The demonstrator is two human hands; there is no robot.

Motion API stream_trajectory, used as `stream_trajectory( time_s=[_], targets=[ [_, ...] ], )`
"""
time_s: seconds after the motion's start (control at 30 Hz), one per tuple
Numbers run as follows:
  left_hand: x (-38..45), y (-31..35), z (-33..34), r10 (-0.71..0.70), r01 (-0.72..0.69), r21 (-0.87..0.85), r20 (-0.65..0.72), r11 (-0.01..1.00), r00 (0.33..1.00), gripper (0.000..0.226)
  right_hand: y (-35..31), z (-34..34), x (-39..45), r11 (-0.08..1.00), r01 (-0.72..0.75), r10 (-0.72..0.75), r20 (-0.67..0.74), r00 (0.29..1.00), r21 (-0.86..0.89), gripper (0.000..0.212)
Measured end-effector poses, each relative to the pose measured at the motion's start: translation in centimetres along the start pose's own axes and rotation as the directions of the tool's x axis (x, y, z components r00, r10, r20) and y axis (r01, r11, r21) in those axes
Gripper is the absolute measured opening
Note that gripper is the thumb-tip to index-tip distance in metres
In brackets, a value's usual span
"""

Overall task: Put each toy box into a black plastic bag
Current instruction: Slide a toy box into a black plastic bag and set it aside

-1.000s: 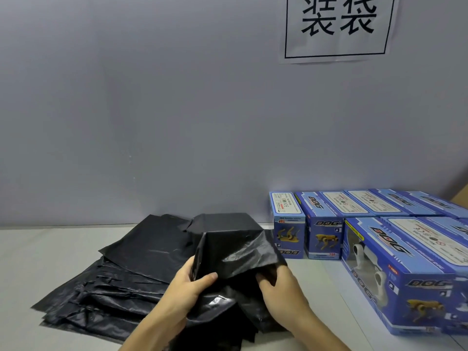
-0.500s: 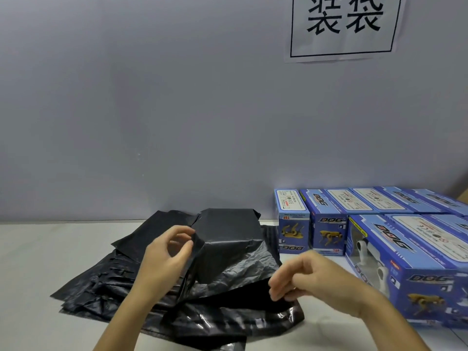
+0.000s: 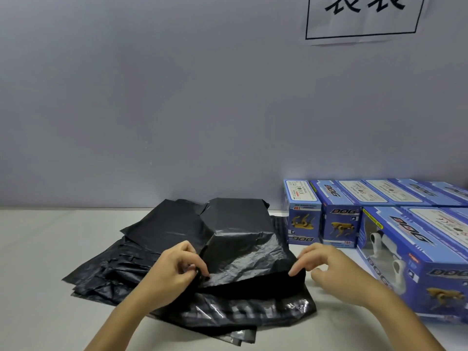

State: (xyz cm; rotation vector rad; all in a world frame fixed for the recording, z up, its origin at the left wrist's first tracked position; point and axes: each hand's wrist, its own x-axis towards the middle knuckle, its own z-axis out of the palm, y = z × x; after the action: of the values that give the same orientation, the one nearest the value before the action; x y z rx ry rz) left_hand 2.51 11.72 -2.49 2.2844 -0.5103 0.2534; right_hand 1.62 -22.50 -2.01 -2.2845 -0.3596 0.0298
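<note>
One box bagged, many still waiting

The left hand (image 3: 174, 269) is pinching the black bag (image 3: 243, 247) over a boxy shape between both hands; the right hand (image 3: 326, 269), fingers relaxed, is touching its edge; unbagged toy boxes (image 3: 405, 252) are sitting just beyond it.

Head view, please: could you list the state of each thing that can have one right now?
bagged box: covered by a black bag, mouth facing the person, not closed.
left hand: pinches the bag's edge.
right hand: fingertips at the bag's right corner, grip unclear.
spare bags: flat, stacked on the table.
toy boxes: unbagged, closed, grouped at right.
wall sign: stuck to the wall, cut off at the top.
</note>
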Motion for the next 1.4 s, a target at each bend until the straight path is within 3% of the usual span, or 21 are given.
stream_trajectory(
  time_s=[0.2,0.43,0.63,0.8,0.93,1.03,1.13,1.4],
  targets=[
    [-0.7,-1.2,-1.0,-0.033,0.021,0.071,0.173,0.997,0.984,0.059,1.4,0.5,0.0,0.993,-0.015,0.027,0.096,0.995,-0.118,0.087],
    [-0.8,-1.7,-1.1,-0.048,0.023,0.093,0.268,0.995,0.962,0.053,2.1,0.8,0.2,0.981,0.012,0.017,0.15,0.989,-0.192,0.063],
    [-0.5,-1.3,-1.2,-0.01,0.012,-0.009,0.164,1.0,0.986,0.043,1.4,1.0,0.2,0.996,0.01,-0.007,0.03,1.0,-0.083,0.054],
    [-0.3,-0.7,-1.4,-0.003,-0.015,-0.235,-0.073,0.972,0.997,0.022,0.7,0.8,0.5,0.993,0.094,-0.08,-0.175,0.981,0.071,0.042],
    [-0.2,0.3,-0.9,-0.004,-0.098,-0.386,-0.254,0.918,0.967,0.022,-0.1,1.5,1.1,0.955,0.231,-0.137,-0.417,0.899,0.185,0.039],
    [-0.2,0.2,-0.7,0.006,-0.117,-0.414,-0.26,0.903,0.966,0.02,-0.5,2.2,1.1,0.929,0.31,-0.163,-0.533,0.83,0.2,0.038],
    [-0.1,-0.2,-0.4,-0.001,-0.101,-0.434,-0.228,0.895,0.974,0.011,-0.5,3.0,1.0,0.927,0.347,-0.196,-0.604,0.772,0.142,0.037],
    [0.4,-0.7,0.5,-0.089,-0.119,-0.609,-0.3,0.784,0.95,0.021,-0.9,3.9,1.0,0.849,0.523,-0.401,-0.735,0.547,-0.074,0.043]
  ],
)
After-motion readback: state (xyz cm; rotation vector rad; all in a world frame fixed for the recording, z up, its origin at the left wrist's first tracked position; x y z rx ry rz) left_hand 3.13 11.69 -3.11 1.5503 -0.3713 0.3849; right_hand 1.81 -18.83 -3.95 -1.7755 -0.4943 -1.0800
